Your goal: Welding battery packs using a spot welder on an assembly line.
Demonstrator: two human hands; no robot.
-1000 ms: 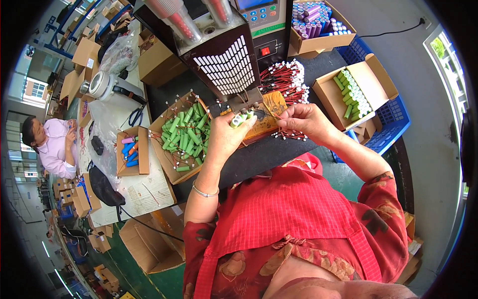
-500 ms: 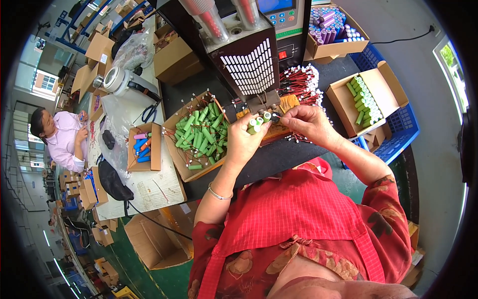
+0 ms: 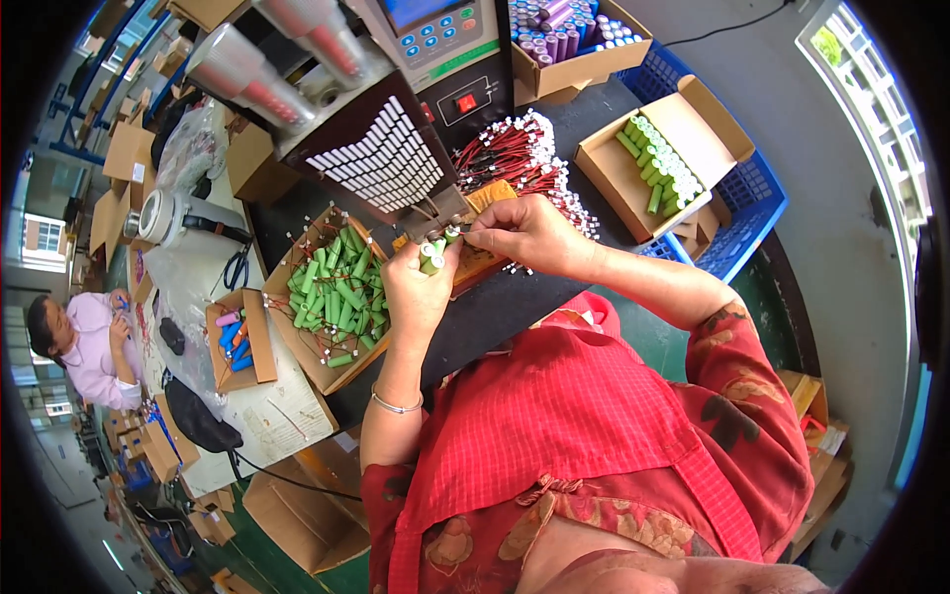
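My left hand (image 3: 416,295) is closed round several green cylindrical battery cells (image 3: 431,259), their pale ends facing up. It is held at the front of a spot welder (image 3: 371,163), just below the electrode tips (image 3: 427,208). Beside one cell, my right hand (image 3: 539,236) pinches a thin wire lead, of which only a small whitish bit shows at the fingertips. Whether the lead touches the cell is hidden. A yellowish block (image 3: 483,265) lies under both hands. Behind my right hand is a heap of red and black wire leads (image 3: 505,158) with white connectors.
Left of the welder, a carton (image 3: 322,371) holds green cells with leads. A smaller box (image 3: 259,337) has blue, orange and pink cells. On the right, a box of green cells (image 3: 594,158) rests on a blue crate (image 3: 757,228). Purple cells fill another box (image 3: 599,69). A co-worker (image 3: 94,342) sits far left.
The whole view has shifted, so the bench and hands appear further left. Both hands stay together at the welder's tips, still gripping the cells and the lead.
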